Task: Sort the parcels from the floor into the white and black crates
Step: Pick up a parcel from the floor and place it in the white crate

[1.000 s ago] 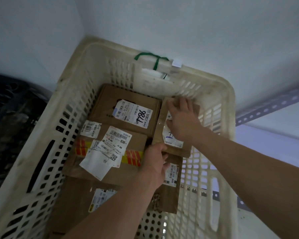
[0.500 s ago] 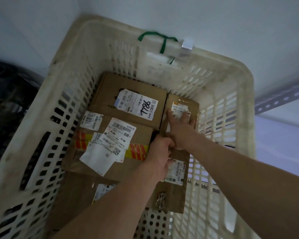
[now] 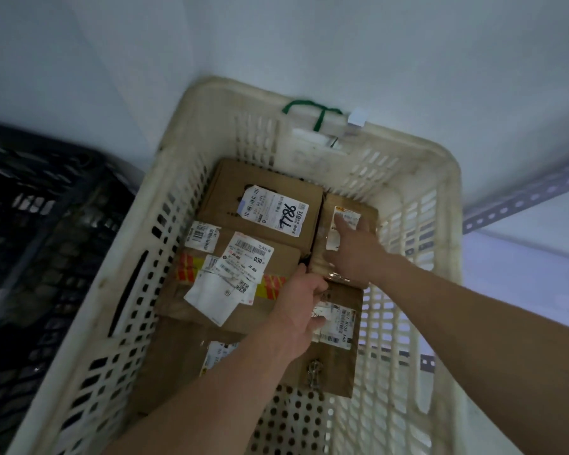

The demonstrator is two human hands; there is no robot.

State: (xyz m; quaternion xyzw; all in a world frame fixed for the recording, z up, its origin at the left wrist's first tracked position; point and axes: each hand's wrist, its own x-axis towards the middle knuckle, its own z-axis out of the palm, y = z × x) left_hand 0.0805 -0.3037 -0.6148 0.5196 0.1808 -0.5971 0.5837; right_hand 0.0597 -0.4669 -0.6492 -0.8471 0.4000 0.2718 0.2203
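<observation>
Inside white crate (image 3: 309, 156), brown labelled parcels (image 3: 230, 192)

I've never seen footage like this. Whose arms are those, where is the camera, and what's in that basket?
There is no machine here: a person wears a camera on the head, so you look down along their own arms. Below is a white crate with holes in its walls; a black crate stands to its left. Inside the white one lie brown cardboard parcels with shipping labels, among them a box marked 1786 and a box with red and yellow tape. The right hand lies flat on a narrow parcel by the right wall. The left hand curls round that parcel's near end.
</observation>
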